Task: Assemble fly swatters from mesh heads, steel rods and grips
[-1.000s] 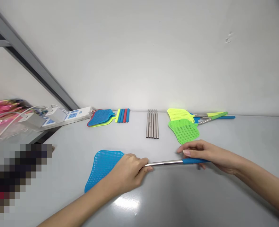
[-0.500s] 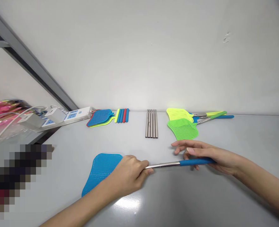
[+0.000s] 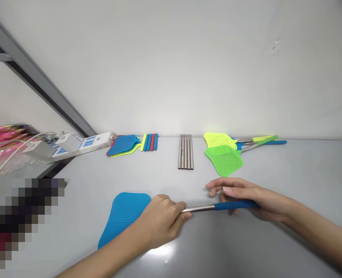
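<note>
A blue fly swatter lies across the grey table (image 3: 246,247) in front of me. Its mesh head (image 3: 121,214) points left, its silver telescopic rod (image 3: 199,208) runs to a blue handle (image 3: 231,204) on the right. My left hand (image 3: 160,220) is closed round the rod where it meets the head. My right hand (image 3: 246,197) grips the blue handle, with the index finger stretched out above it.
Along the wall stand a stack of swatter heads (image 3: 123,144), several coloured handle sleeves (image 3: 150,141), several silver rods (image 3: 185,151) and a pile of green and yellow swatters (image 3: 224,154). A white power strip (image 3: 84,143) with plugs and pink packaging (image 3: 2,133) sit at the left.
The right hand has slid left along with the blue handle, so less silver rod shows between the hands. The swatter has shifted slightly toward me.
</note>
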Available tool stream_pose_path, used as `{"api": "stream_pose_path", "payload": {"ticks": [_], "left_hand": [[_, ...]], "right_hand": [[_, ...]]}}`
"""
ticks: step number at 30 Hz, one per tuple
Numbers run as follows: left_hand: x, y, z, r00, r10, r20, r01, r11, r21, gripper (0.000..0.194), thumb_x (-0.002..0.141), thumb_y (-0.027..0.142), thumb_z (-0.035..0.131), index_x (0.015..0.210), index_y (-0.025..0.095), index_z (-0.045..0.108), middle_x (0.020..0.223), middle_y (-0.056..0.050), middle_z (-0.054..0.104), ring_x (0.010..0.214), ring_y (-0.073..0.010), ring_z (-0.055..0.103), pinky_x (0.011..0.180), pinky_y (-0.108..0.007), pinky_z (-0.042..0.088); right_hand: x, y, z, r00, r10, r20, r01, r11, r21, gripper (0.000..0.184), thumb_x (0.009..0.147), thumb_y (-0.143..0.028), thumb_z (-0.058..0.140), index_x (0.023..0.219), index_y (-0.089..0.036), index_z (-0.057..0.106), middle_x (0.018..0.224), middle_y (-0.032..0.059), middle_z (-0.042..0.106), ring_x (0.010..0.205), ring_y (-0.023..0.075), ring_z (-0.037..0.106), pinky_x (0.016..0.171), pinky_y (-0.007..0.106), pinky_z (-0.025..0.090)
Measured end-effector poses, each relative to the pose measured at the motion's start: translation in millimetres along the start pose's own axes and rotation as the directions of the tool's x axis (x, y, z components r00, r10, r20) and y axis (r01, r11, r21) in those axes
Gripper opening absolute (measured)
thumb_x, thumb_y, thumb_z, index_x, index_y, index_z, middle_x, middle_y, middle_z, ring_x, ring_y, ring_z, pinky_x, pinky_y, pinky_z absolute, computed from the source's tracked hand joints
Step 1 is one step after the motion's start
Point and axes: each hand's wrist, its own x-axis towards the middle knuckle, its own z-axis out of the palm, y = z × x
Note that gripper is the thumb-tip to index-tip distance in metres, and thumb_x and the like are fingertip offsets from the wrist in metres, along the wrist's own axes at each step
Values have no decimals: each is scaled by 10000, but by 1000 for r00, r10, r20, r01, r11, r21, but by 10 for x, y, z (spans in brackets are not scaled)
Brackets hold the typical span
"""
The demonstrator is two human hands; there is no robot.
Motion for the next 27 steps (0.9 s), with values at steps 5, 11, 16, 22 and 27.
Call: {"api": "stream_pose_path", "payload": {"ticks": [5,11,16,22,27], "left_hand": [[-1,25,-4,1000,7,8,-7,1000,3,375,917,328,249,674,173,489,503,-7,546,446,-137,490,500,-270,274],[-6,41,-2,999,32,22,-31,999,-14,355,913,327,255,689,173,483,523,-13,558,447,-142,489,499,-272,275],[2,33,-40,998,29,48,-27,999,-40,347,910,327,267,690,174,487,519,-9,555,452,-139,495,499,-270,262],[0,0,-135,998,16,56,-10,995,-103,308,913,335,283,732,186,483,578,1,556,528,-143,507,499,-255,254],[10,-74,-179,999,11,36,-3,978,-208,293,912,345,311,739,181,482,676,1,568,622,-137,517,559,-248,315]], "right_hand": [[-5,13,80,999,21,-33,-22,1000,-12,303,785,-372,560,1047,-225,599,1013,51,509,766,132,458,551,205,425],[-12,51,175,997,51,-54,-54,996,-66,338,762,-404,588,1052,-229,583,1015,63,506,871,170,463,507,169,411],[22,85,153,998,57,-20,-58,995,-77,362,740,-408,609,1054,-230,581,942,47,524,815,148,484,479,156,414],[101,119,81,997,62,45,-46,953,-300,368,690,-355,670,1025,-220,605,690,-20,503,553,80,452,426,163,427],[104,114,57,995,90,48,-67,934,-351,309,736,-381,619,986,-199,631,592,-43,482,455,50,438,396,148,401]]}}
